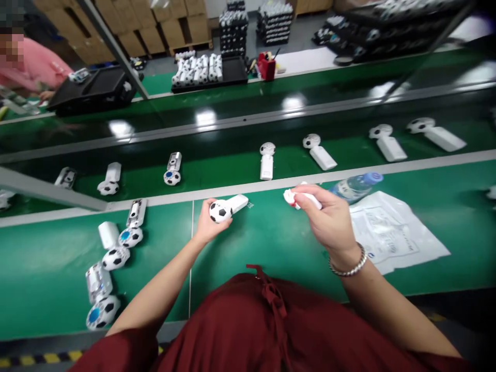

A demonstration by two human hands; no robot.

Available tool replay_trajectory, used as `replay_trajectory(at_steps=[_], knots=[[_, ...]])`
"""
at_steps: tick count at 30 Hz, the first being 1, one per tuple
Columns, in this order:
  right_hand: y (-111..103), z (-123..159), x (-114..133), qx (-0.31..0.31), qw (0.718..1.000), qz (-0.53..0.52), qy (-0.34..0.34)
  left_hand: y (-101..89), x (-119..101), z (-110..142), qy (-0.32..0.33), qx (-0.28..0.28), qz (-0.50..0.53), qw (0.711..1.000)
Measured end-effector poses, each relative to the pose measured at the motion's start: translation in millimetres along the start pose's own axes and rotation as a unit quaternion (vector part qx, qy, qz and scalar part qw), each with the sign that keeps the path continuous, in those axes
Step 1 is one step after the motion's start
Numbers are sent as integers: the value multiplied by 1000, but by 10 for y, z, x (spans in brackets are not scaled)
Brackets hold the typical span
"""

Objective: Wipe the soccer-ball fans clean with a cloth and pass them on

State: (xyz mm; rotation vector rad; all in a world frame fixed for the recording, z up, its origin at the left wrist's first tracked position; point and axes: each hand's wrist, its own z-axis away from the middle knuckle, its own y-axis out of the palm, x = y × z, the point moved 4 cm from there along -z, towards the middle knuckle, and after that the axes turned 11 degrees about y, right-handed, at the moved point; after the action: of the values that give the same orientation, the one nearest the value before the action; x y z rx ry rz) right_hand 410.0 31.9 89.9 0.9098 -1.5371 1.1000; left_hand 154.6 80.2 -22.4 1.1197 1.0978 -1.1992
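My left hand [206, 223] is closed around the football-patterned round head of a small white device [220, 211]. Its plain white handle [238, 202] points to the right. Off to the right, my right hand [329, 214] pinches a small white object [310, 199] with a red part, whose kind I cannot make out. Several similar ball-headed devices [116, 257] lie on the green bench at the left, some with open handles and blue discs in their heads. Just beyond my right hand lies a plastic bottle [352, 187] with a blue cap.
A white plastic bag [418, 245] lies right of my right wrist. Past the bench's pale rail, more devices [266, 161] sit on a green conveyor belt. A metal post [50, 188] crosses at left. Across stand black trays [234, 70] and a person in pink [34, 64].
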Motion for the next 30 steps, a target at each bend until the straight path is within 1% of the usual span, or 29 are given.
replay_trajectory(at_steps=[1, 3, 5, 7, 9, 10, 11, 13, 15, 17, 19, 21, 23, 26, 28, 30], knots=[[-35, 18, 6, 0, 1000, -2, -1, 160, 17, -130, 27, 9, -10, 1000], [-120, 45, 5, -7, 1000, -3, 3, 435, 10, -348, 102, 23, -37, 994], [-216, 62, -5, -19, 1000, 3, 7, 613, -50, -501, 143, 11, -29, 989], [-309, 69, -17, -39, 999, 10, 4, 687, -183, -596, 160, -19, 12, 987], [-364, 60, -38, -54, 998, 10, 1, 681, -352, -637, 158, -53, 84, 982], [-370, 48, -55, -58, 998, 6, 4, 666, -425, -640, 142, -60, 122, 980], [-357, 30, -77, -55, 998, -1, 10, 650, -477, -632, 113, -60, 156, 979], [-287, -20, -130, -37, 999, -24, 27, 629, -506, -575, 24, -45, 188, 981], [-185, -78, -179, -16, 998, -40, 44, 625, -448, -455, -85, -22, 187, 978], [-85, -135, -207, 2, 998, -41, 50, 652, -375, -295, -168, 14, 178, 969], [-16, -181, -202, 11, 999, -30, 39, 718, -346, -140, -198, 68, 170, 963], [17, -208, -159, 6, 1000, -9, 5, 788, -368, -25, -180, 108, 143, 967], [31, -209, -86, -8, 998, 28, -48, 846, -411, 39, -140, 128, 94, 977], [80, -162, 33, -11, 985, 97, -143, 904, -466, 67, -70, 136, 27, 988], [140, -112, 78, -5, 969, 146, -198, 924, -473, 72, -36, 135, 7, 990], [218, -66, 86, -1, 951, 194, -239, 920, -473, 78, -2, 124, -11, 992]])
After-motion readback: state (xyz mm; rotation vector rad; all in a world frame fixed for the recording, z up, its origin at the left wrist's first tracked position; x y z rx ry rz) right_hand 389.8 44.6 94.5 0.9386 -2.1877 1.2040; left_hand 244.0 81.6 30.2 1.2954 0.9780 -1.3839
